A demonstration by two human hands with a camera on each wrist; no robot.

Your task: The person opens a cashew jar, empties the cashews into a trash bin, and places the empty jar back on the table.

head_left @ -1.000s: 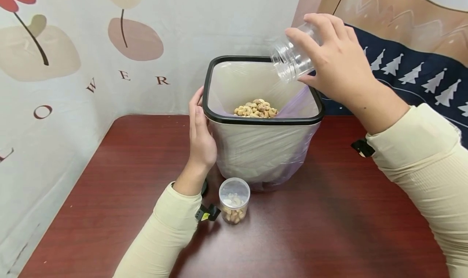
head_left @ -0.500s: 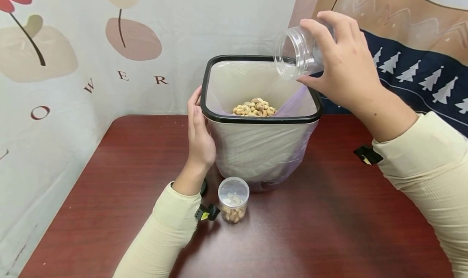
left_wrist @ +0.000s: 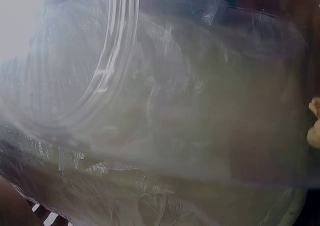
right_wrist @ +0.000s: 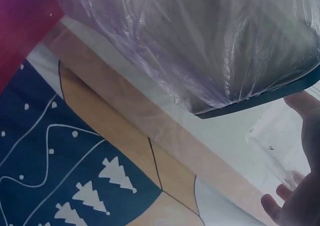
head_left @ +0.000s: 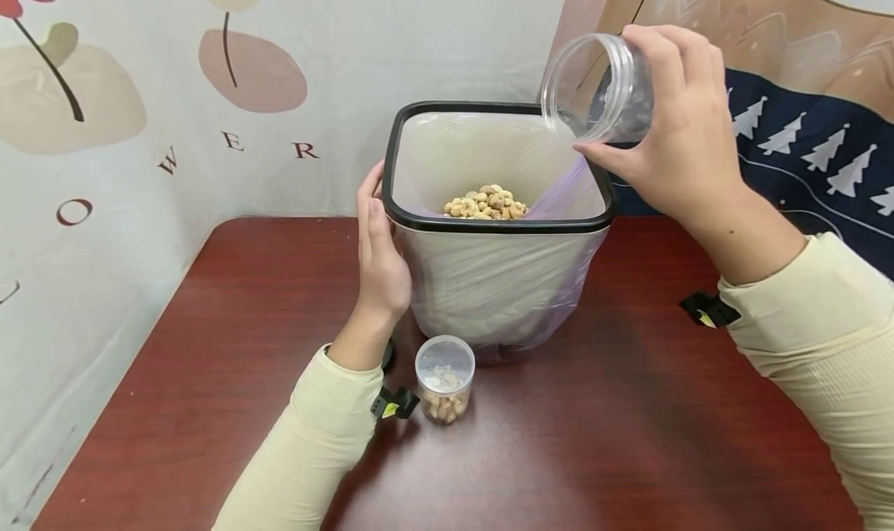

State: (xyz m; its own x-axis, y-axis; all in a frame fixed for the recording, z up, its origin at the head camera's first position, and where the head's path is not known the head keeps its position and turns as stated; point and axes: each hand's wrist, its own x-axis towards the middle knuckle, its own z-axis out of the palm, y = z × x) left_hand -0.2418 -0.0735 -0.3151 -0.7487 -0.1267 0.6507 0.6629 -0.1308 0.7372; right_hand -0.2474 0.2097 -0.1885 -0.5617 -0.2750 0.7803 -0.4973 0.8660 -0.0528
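Note:
My right hand (head_left: 687, 127) grips a clear plastic jar (head_left: 632, 116) above the right rim of the bin (head_left: 499, 226). The jar lies on its side, mouth facing left, and no nuts show inside it. Cashews (head_left: 487, 203) are heaped in the bin, which has a black rim and a thin plastic liner. Against the bin's left side rests my left hand (head_left: 384, 271), fingers extended; some fingertips are hidden behind the rim. In front of the bin stands a lidded jar (head_left: 445, 380) partly filled with cashews, next to my left wrist.
The bin stands on a dark red wooden table (head_left: 594, 438). Behind it hangs a pale printed cloth (head_left: 349, 42), with a navy tree-patterned cloth (head_left: 782, 139) at the right. A dark round object (head_left: 389, 356) is mostly hidden behind my left wrist.
My right hand has drawn the jar rightward and tipped it from mouth-down to about level. My left hand, the cashews and the lidded jar have stayed in place.

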